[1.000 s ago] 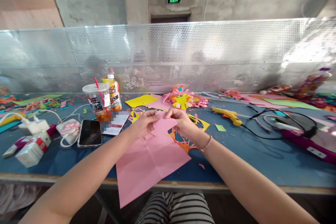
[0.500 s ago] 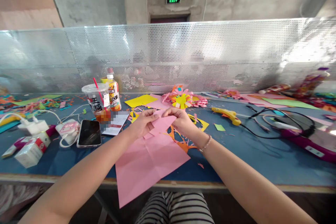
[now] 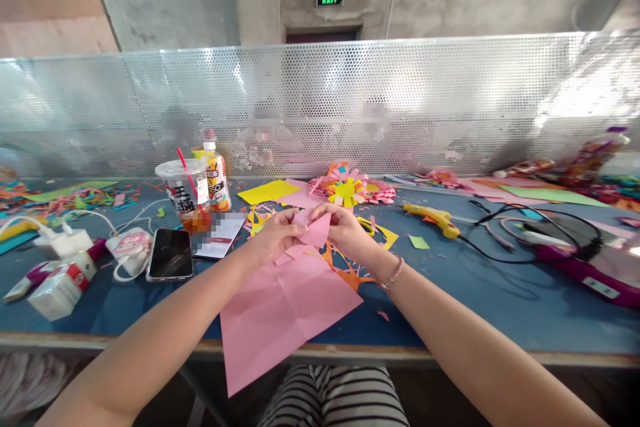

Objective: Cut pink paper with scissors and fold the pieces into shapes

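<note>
From where I stand, both hands meet over the middle of the blue counter (image 3: 450,313). The left hand (image 3: 273,237) and the right hand (image 3: 350,233) share a small pink paper piece (image 3: 317,231), the fingers of each closed on it, one set at either side. A beaded bracelet (image 3: 396,272) circles the right wrist.

Below them lies a large creased pink paper sheet (image 3: 290,313), one corner jutting past the counter's near edge. Orange paper offcuts (image 3: 347,275) poke out along its right side.

Over on the left I see a black-screened phone (image 3: 171,255) beside a pink-and-white charger (image 3: 131,245). Behind the phone, a clear plastic cup with a red straw (image 3: 179,190) stands upright next to an orange-labelled drink bottle (image 3: 216,180).

Beyond the hands, a yellow paper sheet (image 3: 267,192) lies flat, and to its right sits a pink paper flower with a yellow centre (image 3: 349,192). A yellow glue gun (image 3: 437,220) rests to the right of the hands, near a small green paper square (image 3: 419,242). A perforated metal screen (image 3: 310,87) runs along behind everything.
</note>
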Demonstrator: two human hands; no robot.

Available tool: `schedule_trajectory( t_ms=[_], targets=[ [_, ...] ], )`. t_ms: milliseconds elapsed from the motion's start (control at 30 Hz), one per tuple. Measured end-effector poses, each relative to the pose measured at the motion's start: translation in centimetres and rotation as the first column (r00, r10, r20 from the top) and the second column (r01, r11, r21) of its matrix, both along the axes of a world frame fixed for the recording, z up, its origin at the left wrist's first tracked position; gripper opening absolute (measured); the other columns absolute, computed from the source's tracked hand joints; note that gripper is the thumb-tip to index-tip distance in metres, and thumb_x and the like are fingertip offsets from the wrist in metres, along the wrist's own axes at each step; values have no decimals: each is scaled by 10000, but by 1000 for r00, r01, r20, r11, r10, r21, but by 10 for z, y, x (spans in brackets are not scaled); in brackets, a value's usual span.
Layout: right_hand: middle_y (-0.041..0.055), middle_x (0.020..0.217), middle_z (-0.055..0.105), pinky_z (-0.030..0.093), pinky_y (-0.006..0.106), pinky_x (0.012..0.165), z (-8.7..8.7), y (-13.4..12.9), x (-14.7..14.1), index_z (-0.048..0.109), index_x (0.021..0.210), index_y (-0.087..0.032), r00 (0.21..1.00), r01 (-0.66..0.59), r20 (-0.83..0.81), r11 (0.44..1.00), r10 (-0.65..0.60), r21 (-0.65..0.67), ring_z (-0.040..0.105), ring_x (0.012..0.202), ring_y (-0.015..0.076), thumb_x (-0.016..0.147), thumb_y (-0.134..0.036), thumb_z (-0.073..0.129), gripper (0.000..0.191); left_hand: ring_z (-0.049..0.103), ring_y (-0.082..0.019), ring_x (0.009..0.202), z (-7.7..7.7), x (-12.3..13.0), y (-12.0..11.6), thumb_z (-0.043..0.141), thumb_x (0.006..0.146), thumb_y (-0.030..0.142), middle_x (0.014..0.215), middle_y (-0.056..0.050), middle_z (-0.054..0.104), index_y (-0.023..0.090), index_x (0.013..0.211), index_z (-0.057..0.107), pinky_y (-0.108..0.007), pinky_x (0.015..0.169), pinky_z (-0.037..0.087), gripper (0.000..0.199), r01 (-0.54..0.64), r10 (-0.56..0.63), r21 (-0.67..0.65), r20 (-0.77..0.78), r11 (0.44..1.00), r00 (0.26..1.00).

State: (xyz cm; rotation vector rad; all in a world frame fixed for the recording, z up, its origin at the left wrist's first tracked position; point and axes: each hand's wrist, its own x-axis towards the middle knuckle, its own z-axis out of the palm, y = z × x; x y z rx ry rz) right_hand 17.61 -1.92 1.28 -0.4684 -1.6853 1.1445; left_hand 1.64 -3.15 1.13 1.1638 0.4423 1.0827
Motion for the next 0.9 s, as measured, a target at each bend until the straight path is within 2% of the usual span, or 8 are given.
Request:
schedule_trajectory(
  t_ms=[233, 300, 433, 533, 633, 733, 833, 900],
  targets=[
    [-51, 690, 570, 448, 194, 543, 2, -4, -1, 456, 1003, -231, 997, -79, -29, 993, 77, -82, 540, 568, 74, 601, -120, 666, 466, 507, -73, 571, -3, 1, 2, 627, 574, 113, 654, 16, 535, 140, 702, 555, -219, 563, 392, 149, -4, 4, 0, 34, 1000, 999],
    [-66, 647, 558, 441, 182, 527, 2, -3, -2, 467, 967, -221, 996, -85, -47, 989, 80, -118, 533, 544, 66, 578, -107, 678, 456, 501, -71, 569, -3, 1, 3, 624, 582, 115, 650, 19, 523, 140, 706, 547, -221, 563, 385, 148, -6, 6, 0, 33, 1000, 999],
    [-75, 588, 537, 406, 156, 488, 2, -1, -3, 520, 748, -168, 996, -56, -80, 978, 40, -201, 499, 493, 39, 525, -93, 700, 297, 478, -58, 566, -3, 1, 3, 627, 598, 118, 661, 30, 489, 147, 743, 523, -208, 566, 370, 181, -67, 67, 33, 16, 997, 998],
    [-53, 590, 562, 415, 175, 499, 2, -1, -3, 537, 661, -148, 999, -21, -53, 960, 6, -280, 519, 510, 54, 510, -107, 706, 230, 490, -63, 624, -5, 2, 3, 621, 626, 136, 719, 22, 495, 160, 789, 507, -203, 601, 378, 200, -135, 137, 87, -17, 987, 990],
    [-48, 583, 569, 432, 188, 515, 3, -2, -3, 547, 634, -149, 997, -43, -74, 933, 17, -357, 535, 521, 64, 515, -119, 703, 199, 507, -84, 716, -8, 1, 6, 604, 663, 167, 791, 8, 504, 178, 846, 497, -215, 656, 396, 213, -201, 218, 178, -81, 963, 973],
    [-55, 582, 567, 450, 191, 534, 2, -2, -2, 542, 619, -160, 988, -92, -149, 918, 36, -387, 542, 528, 63, 521, -119, 700, 190, 513, -119, 833, -9, 0, 7, 590, 690, 219, 881, -19, 511, 186, 870, 503, -249, 731, 414, 202, -320, 391, 356, -148, 878, 909],
    [-51, 588, 574, 456, 194, 531, 2, -1, -2, 552, 647, -170, 982, -109, -182, 916, 40, -385, 546, 522, 66, 543, -120, 689, 179, 496, -161, 951, -6, -1, 5, 573, 709, 243, 951, -53, 523, 187, 861, 541, -291, 800, 417, 166, -393, 589, 602, -165, 695, 791],
    [-38, 614, 591, 457, 197, 533, 2, -1, -2, 568, 675, -173, 982, -112, -182, 919, 45, -377, 553, 532, 72, 557, -123, 680, 170, 500, -171, 966, -3, -1, 2, 562, 718, 233, 949, -65, 550, 187, 843, 577, -306, 821, 419, 135, -365, 661, 733, -151, 573, 735]
  ],
)
